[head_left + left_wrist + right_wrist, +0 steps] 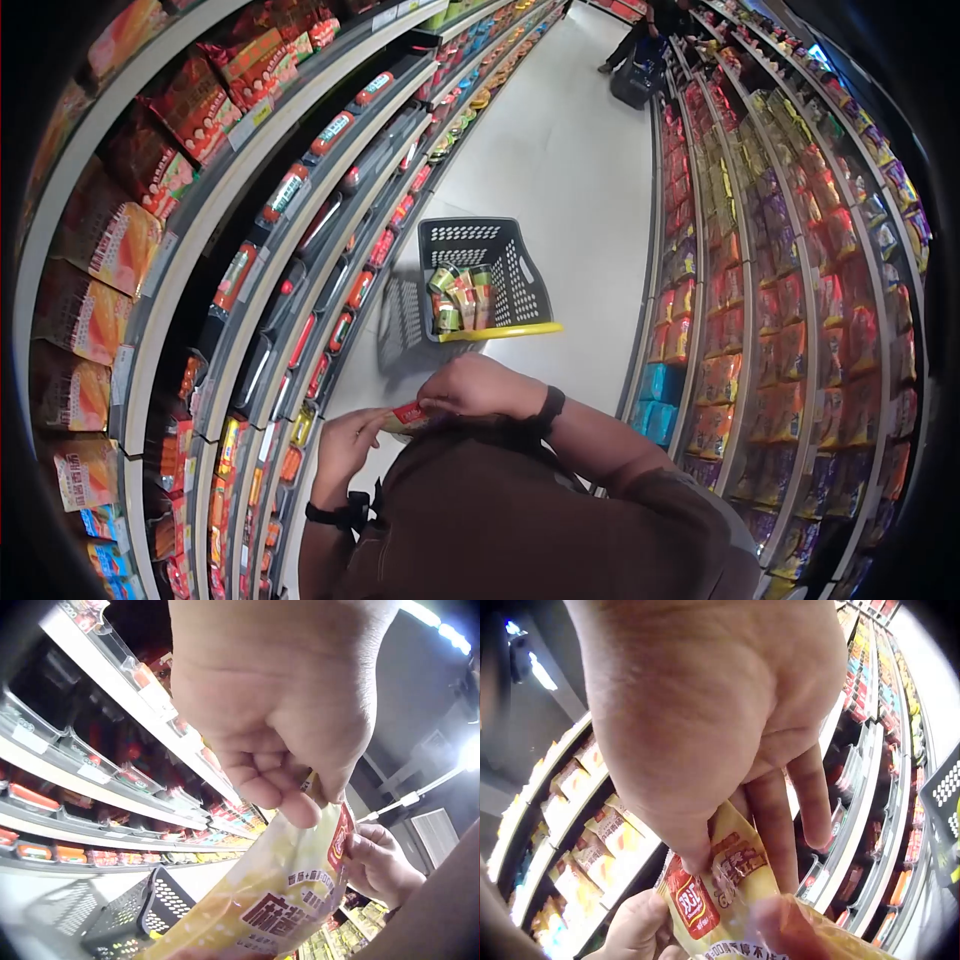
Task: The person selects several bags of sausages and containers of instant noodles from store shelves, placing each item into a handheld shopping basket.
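Observation:
A yellow plastic snack bag (262,900) with a red logo patch and large dark Chinese lettering is stretched between my two hands, in front of my torso. My left hand (345,443) pinches one top corner between thumb and fingers. At the other top corner, beside the red logo, my right hand (485,387) grips the bag with its thumb pressed on the front; in the right wrist view two of its fingers extend behind. From above, the bag is seen edge-on and partly hidden by the right hand.
A black perforated basket (530,275) with a yellow handle (505,331) stands on the aisle floor ahead, holding several green-topped packs (462,290). Packed shelves line the left (150,260) and right sides. Farther up the aisle, a person (630,45) is beside a dark basket (637,82).

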Action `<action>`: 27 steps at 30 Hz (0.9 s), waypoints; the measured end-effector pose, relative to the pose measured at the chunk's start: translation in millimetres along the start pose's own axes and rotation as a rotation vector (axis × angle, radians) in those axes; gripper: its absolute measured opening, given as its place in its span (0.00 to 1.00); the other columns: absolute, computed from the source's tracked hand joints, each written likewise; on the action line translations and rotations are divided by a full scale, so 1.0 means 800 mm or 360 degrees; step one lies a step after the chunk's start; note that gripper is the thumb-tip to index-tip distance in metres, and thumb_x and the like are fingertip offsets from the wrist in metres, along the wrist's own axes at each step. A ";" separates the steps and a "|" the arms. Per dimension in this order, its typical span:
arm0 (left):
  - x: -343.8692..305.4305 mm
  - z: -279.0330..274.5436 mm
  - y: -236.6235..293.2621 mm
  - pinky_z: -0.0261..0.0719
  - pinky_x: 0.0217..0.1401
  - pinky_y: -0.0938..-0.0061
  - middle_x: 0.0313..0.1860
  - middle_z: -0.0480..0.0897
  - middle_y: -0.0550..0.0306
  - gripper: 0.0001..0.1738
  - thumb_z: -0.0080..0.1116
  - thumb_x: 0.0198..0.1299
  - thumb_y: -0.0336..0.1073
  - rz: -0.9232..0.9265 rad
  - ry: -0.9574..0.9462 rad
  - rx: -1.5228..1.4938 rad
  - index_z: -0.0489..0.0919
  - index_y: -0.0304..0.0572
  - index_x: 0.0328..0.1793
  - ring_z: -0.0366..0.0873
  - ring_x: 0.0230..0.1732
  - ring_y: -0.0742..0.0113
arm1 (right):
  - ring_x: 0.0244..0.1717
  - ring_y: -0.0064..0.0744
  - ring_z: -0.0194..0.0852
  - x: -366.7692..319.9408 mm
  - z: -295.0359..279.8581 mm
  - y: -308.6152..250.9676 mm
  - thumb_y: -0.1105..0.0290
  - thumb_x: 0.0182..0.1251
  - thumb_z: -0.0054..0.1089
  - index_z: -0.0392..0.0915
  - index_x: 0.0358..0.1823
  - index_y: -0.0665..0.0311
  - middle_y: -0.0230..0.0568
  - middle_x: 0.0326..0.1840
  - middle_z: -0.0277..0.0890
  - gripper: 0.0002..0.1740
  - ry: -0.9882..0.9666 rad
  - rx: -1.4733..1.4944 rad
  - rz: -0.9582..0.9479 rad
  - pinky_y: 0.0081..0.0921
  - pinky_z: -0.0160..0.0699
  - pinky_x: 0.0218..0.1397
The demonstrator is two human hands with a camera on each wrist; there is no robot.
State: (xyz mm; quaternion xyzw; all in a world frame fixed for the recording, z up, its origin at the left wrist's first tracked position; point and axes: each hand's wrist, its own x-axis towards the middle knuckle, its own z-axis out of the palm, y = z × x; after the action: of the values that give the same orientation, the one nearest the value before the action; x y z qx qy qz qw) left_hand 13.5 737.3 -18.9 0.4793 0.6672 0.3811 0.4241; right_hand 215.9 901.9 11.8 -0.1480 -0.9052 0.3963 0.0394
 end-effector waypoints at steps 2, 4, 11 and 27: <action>0.016 0.010 0.002 0.76 0.27 0.79 0.35 0.86 0.51 0.11 0.58 0.61 0.29 -0.0003 0.0011 0.0088 0.85 0.38 0.48 0.77 0.22 0.74 | 0.32 0.51 0.77 -0.003 -0.011 0.014 0.58 0.65 0.55 0.81 0.36 0.55 0.45 0.27 0.78 0.11 -0.0042 -0.0091 0.0014 0.44 0.74 0.35; 0.033 0.023 0.012 0.76 0.26 0.79 0.34 0.85 0.52 0.11 0.58 0.61 0.30 -0.0012 0.0049 0.0036 0.85 0.38 0.48 0.77 0.21 0.74 | 0.30 0.51 0.77 -0.008 -0.030 0.030 0.57 0.65 0.55 0.81 0.35 0.55 0.45 0.26 0.78 0.11 -0.0062 -0.0103 0.0053 0.44 0.74 0.33; 0.100 0.049 -0.032 0.74 0.30 0.81 0.34 0.85 0.57 0.15 0.47 0.70 0.35 -0.0135 0.0317 -0.0200 0.83 0.33 0.42 0.75 0.23 0.77 | 0.26 0.49 0.77 -0.050 -0.149 0.142 0.59 0.66 0.55 0.82 0.32 0.54 0.44 0.22 0.77 0.11 0.0567 -0.0220 0.0324 0.40 0.75 0.29; -0.184 0.241 -0.198 0.81 0.39 0.71 0.44 0.84 0.47 0.22 0.45 0.66 0.43 -0.1115 -0.0224 0.0299 0.79 0.30 0.50 0.84 0.40 0.60 | 0.32 0.54 0.77 -0.030 -0.156 0.486 0.58 0.67 0.53 0.82 0.35 0.59 0.50 0.29 0.79 0.14 0.0526 -0.0183 0.0883 0.44 0.77 0.37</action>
State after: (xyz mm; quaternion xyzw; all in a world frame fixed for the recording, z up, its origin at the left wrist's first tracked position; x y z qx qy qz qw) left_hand 169.6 575.9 -202.2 0.2837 0.7922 0.1159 0.5278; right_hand 353.9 1232.3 -185.6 -0.4532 -0.8327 0.3108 0.0678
